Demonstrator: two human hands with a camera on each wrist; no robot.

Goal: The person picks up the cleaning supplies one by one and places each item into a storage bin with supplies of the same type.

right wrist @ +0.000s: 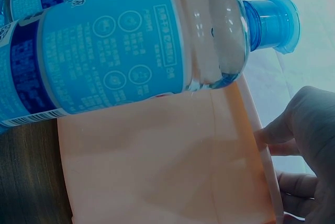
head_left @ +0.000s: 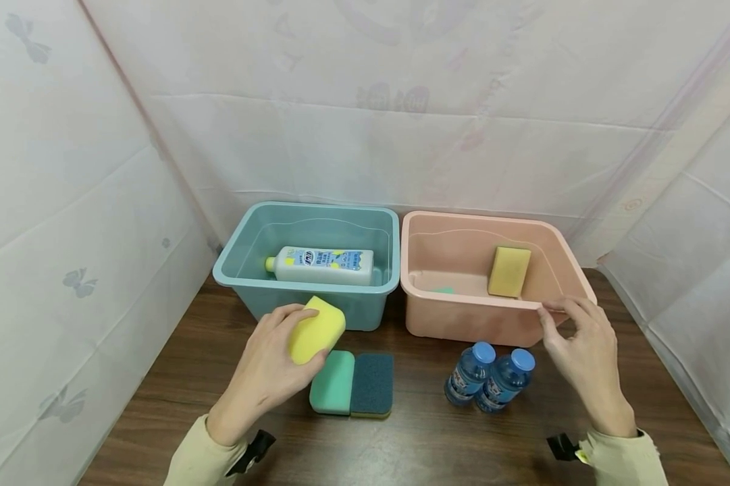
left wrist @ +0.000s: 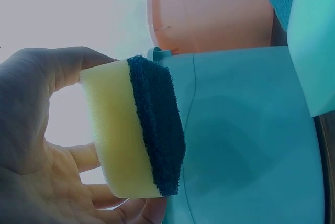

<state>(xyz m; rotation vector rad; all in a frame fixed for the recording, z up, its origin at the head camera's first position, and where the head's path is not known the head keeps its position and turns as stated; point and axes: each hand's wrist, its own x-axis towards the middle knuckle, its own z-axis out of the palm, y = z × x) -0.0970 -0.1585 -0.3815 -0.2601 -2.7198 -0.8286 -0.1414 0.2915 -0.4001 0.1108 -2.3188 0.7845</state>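
Note:
My left hand [head_left: 273, 358] holds a yellow sponge [head_left: 317, 331] in front of the teal bin [head_left: 306, 290]. Its dark scouring pad [left wrist: 157, 124] faces away from the palm in the left wrist view. At the front right corner of the pink bin [head_left: 462, 320], my right hand [head_left: 583, 351] grips the rim between thumb and fingers. A yellow sponge [head_left: 509, 271] leans inside that bin, and a bit of something green [head_left: 444, 290] shows behind its front wall. In the teal bin lies a white detergent bottle [head_left: 325, 265] with a yellow cap.
On the wooden table [head_left: 425, 445], a green sponge [head_left: 332, 383] and a sponge with its dark scouring side up [head_left: 372, 383] lie side by side. Two blue-capped water bottles [head_left: 469, 372] stand before the pink bin. White sheeting [head_left: 340, 135] hangs behind the bins and at both sides.

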